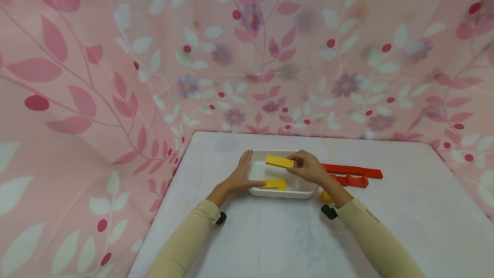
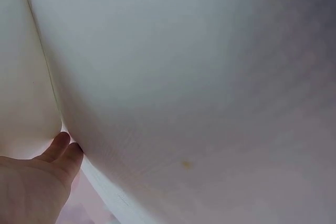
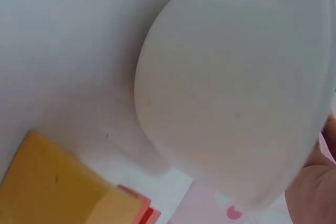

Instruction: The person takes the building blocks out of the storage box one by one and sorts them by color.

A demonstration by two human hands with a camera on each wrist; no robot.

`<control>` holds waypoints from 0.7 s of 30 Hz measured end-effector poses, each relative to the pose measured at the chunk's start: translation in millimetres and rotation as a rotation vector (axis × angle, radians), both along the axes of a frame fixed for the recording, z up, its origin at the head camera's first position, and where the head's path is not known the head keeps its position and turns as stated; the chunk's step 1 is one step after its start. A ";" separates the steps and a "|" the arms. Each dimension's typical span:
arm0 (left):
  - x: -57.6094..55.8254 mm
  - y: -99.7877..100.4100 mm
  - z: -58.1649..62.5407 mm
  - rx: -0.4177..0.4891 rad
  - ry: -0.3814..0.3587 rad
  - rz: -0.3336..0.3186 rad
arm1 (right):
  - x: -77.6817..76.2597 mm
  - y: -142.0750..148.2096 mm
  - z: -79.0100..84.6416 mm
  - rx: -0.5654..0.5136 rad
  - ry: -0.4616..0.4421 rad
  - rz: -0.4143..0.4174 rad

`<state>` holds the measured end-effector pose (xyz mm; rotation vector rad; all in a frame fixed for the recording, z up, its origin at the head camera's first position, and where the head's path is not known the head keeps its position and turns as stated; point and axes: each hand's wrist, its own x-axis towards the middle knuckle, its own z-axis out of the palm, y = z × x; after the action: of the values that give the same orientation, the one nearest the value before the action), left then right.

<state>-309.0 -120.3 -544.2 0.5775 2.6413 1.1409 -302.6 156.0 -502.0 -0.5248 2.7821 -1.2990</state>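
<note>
A white rectangular tray (image 1: 281,194) stands on the table, its outer wall (image 3: 236,77) filling much of the right wrist view. My right hand (image 1: 308,167) pinches a yellow block (image 1: 279,161) by its right end, above the tray. Against the left side of the tray rests my left hand (image 1: 243,175), fingers fairly straight along the rim and thumb reaching over the near left corner. More yellow blocks (image 1: 275,183) lie inside along the near wall, and the left thumb overlaps them in the head view. In the left wrist view, two left fingertips (image 2: 62,142) show beside the tray.
Red blocks (image 1: 347,170), some with curved cut-outs, lie right of the tray. A yellow piece (image 1: 326,196) sits under the right forearm, near red pieces. Dark wrist cameras (image 1: 329,212) hang below both wrists. A pink floral curtain (image 1: 270,55) stands behind the white-covered table (image 1: 262,235).
</note>
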 end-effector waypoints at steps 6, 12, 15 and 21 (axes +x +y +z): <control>-2.1 0.5 -3.2 0.005 0.000 0.003 | 5.4 13.8 6.9 0.008 0.020 0.038; -3.1 -0.4 -5.6 0.024 0.007 -0.001 | 11.9 29.8 9.4 0.031 0.012 0.048; -2.7 0.0 -6.6 0.023 0.009 -0.010 | 19.0 44.4 8.7 0.029 -0.020 0.045; -1.9 -0.7 -3.2 0.023 0.024 -0.006 | 32.0 75.3 4.3 0.056 -0.057 0.012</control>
<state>-310.9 -121.1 -547.5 0.6068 2.6478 1.1714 -270.6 231.3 -497.6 -0.4931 2.7555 -1.2093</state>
